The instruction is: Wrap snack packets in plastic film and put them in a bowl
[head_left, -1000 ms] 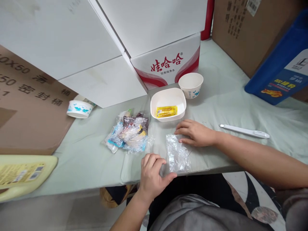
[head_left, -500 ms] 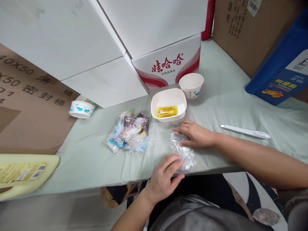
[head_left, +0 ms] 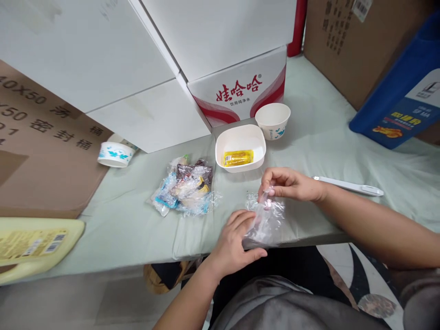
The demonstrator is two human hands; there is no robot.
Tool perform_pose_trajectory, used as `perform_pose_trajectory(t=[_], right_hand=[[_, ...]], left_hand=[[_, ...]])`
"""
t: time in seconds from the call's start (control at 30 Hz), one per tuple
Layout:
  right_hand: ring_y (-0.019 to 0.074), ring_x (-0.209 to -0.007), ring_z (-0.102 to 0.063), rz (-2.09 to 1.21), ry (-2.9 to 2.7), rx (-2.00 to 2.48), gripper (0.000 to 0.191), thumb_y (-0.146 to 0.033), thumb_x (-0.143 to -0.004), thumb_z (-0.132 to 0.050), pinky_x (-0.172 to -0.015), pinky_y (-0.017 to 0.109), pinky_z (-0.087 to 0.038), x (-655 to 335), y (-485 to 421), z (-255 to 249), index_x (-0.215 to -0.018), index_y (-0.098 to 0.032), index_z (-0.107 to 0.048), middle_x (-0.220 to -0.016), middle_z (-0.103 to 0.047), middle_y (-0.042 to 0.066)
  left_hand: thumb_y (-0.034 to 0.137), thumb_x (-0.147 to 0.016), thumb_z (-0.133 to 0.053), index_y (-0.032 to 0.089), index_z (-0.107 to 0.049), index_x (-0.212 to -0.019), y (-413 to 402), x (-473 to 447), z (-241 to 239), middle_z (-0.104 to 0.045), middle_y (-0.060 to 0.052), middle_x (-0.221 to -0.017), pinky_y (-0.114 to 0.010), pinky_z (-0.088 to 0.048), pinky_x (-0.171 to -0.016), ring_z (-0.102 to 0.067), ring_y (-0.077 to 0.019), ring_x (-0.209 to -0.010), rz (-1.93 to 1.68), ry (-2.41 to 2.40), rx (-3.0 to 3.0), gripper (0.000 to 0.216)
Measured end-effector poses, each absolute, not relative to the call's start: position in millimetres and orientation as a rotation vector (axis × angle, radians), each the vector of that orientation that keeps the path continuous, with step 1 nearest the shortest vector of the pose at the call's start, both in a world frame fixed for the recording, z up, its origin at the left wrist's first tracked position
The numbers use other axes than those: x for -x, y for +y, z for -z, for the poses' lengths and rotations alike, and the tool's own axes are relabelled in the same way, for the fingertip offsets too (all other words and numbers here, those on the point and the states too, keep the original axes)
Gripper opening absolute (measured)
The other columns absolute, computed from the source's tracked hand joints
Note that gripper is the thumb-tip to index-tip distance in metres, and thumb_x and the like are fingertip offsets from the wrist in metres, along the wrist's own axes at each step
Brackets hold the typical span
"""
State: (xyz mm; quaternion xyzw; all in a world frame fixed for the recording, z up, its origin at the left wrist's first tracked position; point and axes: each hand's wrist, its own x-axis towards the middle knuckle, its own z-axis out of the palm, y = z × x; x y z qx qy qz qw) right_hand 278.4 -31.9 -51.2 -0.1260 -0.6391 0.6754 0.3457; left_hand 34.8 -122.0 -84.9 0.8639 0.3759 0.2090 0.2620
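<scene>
A crinkled clear plastic bag (head_left: 266,227) lies near the table's front edge. My right hand (head_left: 287,183) pinches its upper part between thumb and fingers and holds it raised off the cloth. My left hand (head_left: 233,243) rests at the bag's left side, thumb spread away from the fingers; the fingertips touch the plastic. Beyond the hands is a white square bowl (head_left: 223,142) with a yellow packet (head_left: 238,158) in it. A round paper bowl (head_left: 273,121) with a blue leaf print stands right behind it.
Left of my hands lies a pile of small wrapped packets (head_left: 189,188). A white utility knife (head_left: 350,185) lies to the right. White cartons (head_left: 237,98) stand behind, a blue jug (head_left: 395,114) at right, a yellow jug (head_left: 37,247) and paper cup (head_left: 115,154) at left.
My right hand has gone from lying on the plastic bag to pinching and lifting its upper part. My left hand has barely moved, its thumb a little further out.
</scene>
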Motion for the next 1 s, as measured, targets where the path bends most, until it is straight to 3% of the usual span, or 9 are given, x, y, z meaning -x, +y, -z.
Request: perform_pose_trajectory(t=[0.1, 0.23, 0.4, 0.63, 0.83, 1.0], right_hand=[[0.0088, -0.060, -0.063, -1.973, -1.575, 0.190, 0.016, -0.028, -0.090, -0.063, -0.060, 0.023, -0.050, -283.6, -35.8, 45.4, -0.090, -0.015, -0.054, -0.076, -0.068, 0.001], [0.0080, -0.059, -0.059, -2.051, -1.707, 0.152, 0.020, -0.032, -0.086, -0.067, -0.057, 0.020, -0.047, -286.0, -35.8, 43.9, -0.088, -0.014, -0.058, -0.071, -0.065, 0.000], [0.0092, -0.064, -0.056, -1.610, -1.813, 0.608, 0.019, -0.033, -0.088, -0.063, -0.060, 0.022, -0.045, -271.5, -29.5, 60.3, -0.089, -0.014, -0.060, -0.076, -0.064, 0.000], [0.0187, -0.082, -0.063, -0.703, -2.387, 1.026, 0.011, -0.020, -0.088, -0.058, -0.073, 0.029, -0.043, -247.4, -28.8, 86.2, -0.093, -0.016, -0.067, -0.090, -0.071, 0.006], [0.0223, -0.091, -0.060, -0.387, -2.524, 1.068, 0.021, -0.025, -0.088, -0.059, -0.075, 0.031, -0.042, -244.2, -35.0, 88.1, -0.106, -0.015, -0.064, -0.099, -0.067, 0.009], [0.0236, -0.089, -0.056, -0.253, -2.610, 1.096, 0.021, -0.028, -0.092, -0.053, -0.074, 0.033, -0.041, -241.3, -35.7, 86.9, -0.103, -0.013, -0.064, -0.096, -0.064, 0.011]], left_hand=[[0.042, -0.076, -0.074, 0.026, -0.065, -0.118, -122.5, -39.3, 80.2, -0.053, -0.009, -0.138, -0.052, -0.043, -0.102, -0.041, -0.0325, -0.127, -0.379, 0.981, -2.494, 0.046], [0.034, -0.079, -0.071, 0.026, -0.065, -0.120, -126.4, -44.3, 81.5, -0.046, -0.008, -0.144, -0.054, -0.045, -0.100, -0.037, -0.0339, -0.128, -0.329, 1.031, -2.619, 0.041], [0.030, -0.087, -0.061, 0.022, -0.062, -0.123, -126.6, -45.8, 83.8, -0.054, -0.012, -0.131, -0.053, -0.044, -0.100, -0.041, -0.0321, -0.125, -0.487, 0.981, -2.611, 0.036], [0.024, -0.088, -0.057, 0.017, -0.069, -0.091, -125.3, -43.6, 85.8, -0.064, -0.011, -0.108, -0.050, -0.046, -0.100, -0.052, -0.0279, -0.114, -0.548, 0.907, -2.556, 0.015], [0.020, -0.087, -0.058, 0.015, -0.067, -0.098, -129.8, -39.9, 83.4, -0.066, -0.012, -0.109, -0.049, -0.046, -0.104, -0.051, -0.0282, -0.123, -0.547, 0.882, -2.550, 0.015], [0.009, -0.089, -0.051, 0.014, -0.064, -0.101, -135.9, -32.8, 86.2, -0.064, -0.013, -0.111, -0.047, -0.050, -0.101, -0.054, -0.0261, -0.121, -0.688, 0.929, -2.483, 0.019]])
